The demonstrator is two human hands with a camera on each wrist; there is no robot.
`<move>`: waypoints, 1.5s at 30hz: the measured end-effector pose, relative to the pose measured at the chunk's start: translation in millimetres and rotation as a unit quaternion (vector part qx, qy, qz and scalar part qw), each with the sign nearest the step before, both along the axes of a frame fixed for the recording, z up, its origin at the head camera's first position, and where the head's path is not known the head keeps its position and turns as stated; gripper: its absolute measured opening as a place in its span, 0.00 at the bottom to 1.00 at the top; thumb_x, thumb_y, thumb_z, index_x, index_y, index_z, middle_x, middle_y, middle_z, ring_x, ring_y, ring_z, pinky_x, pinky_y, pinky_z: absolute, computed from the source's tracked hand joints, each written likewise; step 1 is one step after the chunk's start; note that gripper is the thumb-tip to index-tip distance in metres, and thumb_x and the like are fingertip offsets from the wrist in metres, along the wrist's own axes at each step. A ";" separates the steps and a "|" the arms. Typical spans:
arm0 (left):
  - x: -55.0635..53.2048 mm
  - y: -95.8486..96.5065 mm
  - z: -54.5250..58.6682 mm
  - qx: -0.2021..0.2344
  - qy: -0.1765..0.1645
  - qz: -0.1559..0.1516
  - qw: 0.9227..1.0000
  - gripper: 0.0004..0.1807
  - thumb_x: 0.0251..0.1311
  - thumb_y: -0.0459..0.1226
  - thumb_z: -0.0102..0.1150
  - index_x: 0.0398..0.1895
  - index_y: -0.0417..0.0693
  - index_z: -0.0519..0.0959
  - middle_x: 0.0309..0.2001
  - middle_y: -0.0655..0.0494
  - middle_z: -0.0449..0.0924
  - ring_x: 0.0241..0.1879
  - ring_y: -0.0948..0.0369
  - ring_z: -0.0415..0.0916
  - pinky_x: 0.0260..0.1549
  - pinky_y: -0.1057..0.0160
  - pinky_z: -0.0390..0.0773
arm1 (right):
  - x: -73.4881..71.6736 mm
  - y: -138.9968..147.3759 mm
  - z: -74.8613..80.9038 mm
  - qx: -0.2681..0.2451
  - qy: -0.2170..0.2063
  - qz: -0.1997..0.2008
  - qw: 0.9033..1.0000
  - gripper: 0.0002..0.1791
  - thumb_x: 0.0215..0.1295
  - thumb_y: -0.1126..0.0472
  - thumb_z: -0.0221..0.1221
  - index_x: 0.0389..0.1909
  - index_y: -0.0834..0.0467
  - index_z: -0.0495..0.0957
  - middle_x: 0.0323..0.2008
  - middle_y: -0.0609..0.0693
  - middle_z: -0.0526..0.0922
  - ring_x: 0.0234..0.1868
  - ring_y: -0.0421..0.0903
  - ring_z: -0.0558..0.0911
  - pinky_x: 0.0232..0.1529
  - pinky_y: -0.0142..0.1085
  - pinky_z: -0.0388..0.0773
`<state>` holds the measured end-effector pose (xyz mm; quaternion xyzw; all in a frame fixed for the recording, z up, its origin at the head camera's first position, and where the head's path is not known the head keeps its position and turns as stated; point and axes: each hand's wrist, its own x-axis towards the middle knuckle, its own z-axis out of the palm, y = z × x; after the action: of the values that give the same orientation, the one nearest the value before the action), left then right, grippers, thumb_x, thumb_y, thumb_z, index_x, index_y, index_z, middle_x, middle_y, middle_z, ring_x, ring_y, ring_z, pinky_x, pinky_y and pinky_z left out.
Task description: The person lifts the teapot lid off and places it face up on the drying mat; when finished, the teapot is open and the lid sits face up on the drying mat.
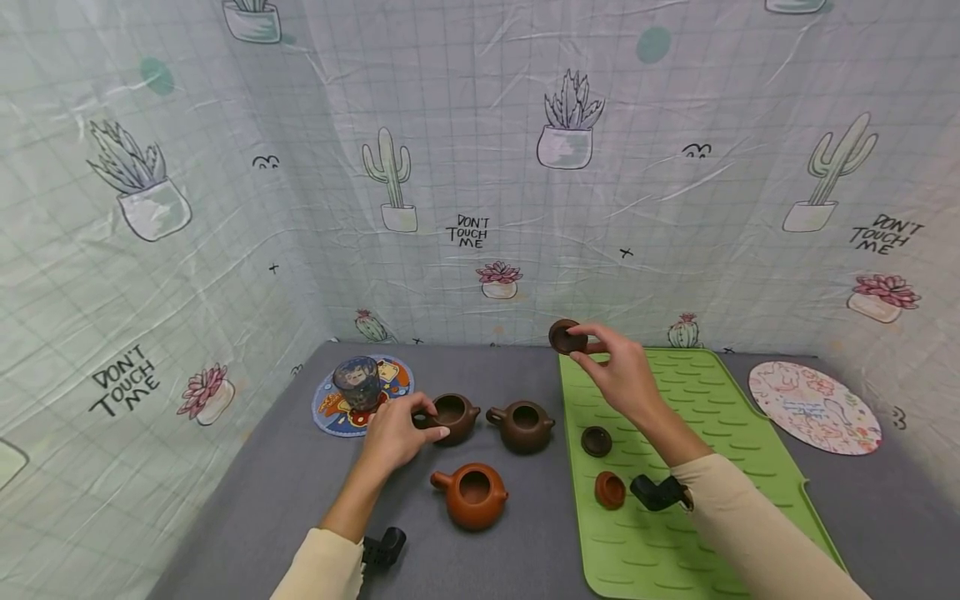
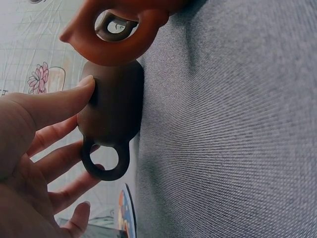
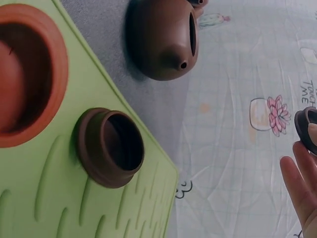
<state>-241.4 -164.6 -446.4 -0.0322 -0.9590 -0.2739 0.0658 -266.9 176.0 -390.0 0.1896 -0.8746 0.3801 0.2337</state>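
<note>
My left hand (image 1: 397, 435) holds the left dark brown clay teapot (image 1: 459, 429) at its rim, the thumb on the near side and fingers around the far side. In the left wrist view that teapot (image 2: 114, 106) stands on the cloth, its ring handle toward the fingers. Raised over the green mat's far edge, my right hand (image 1: 622, 371) pinches a dark brown teapot lid (image 1: 561, 340), its hollow underside showing. A second brown teapot (image 1: 517, 442) and an orange-red teapot (image 1: 480, 515) stand lidless nearby. On the mat lie a dark lid (image 1: 596, 442) and an orange-red lid (image 1: 611, 490).
The ribbed green mat (image 1: 720, 400) covers the right of the grey cloth (image 1: 525, 550). At the back left, a glass (image 1: 357, 383) stands on a round blue patterned mat (image 1: 330, 412). A pink floral round mat (image 1: 817, 408) lies far right. A printed curtain (image 1: 480, 167) hangs behind.
</note>
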 end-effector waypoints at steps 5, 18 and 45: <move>-0.6 0.3 -0.1 -0.001 0.001 -0.001 1.000 0.14 0.49 0.48 0.80 0.34 0.60 0.83 0.45 0.55 0.88 0.46 0.51 0.82 0.47 0.46 0.72 | -1.8 6.2 -5.2 0.002 -0.003 0.001 1.000 0.19 0.65 0.67 0.67 0.57 0.55 0.81 0.56 0.59 0.85 0.46 0.58 0.90 0.40 0.47 0.88; -1.5 0.3 0.2 -0.002 0.004 0.000 1.000 0.14 0.48 0.48 0.80 0.34 0.60 0.84 0.44 0.54 0.88 0.46 0.51 0.82 0.48 0.46 0.72 | -5.8 19.4 -18.6 0.028 -0.014 -0.005 1.000 0.19 0.66 0.68 0.65 0.57 0.55 0.81 0.56 0.59 0.86 0.46 0.59 0.90 0.34 0.43 0.85; -4.0 -0.3 -1.5 0.004 0.011 -0.001 1.000 0.14 0.47 0.48 0.81 0.33 0.60 0.83 0.44 0.55 0.88 0.47 0.51 0.82 0.49 0.46 0.72 | -14.8 37.3 -44.2 0.076 -0.061 -0.020 0.995 0.16 0.63 0.68 0.68 0.51 0.53 0.85 0.49 0.59 0.89 0.42 0.59 0.91 0.24 0.32 0.72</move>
<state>-245.4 -164.9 -447.9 -0.0359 -0.9569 -0.2777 0.0766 -281.7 213.3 -434.2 0.1659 -0.9171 0.3191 0.1719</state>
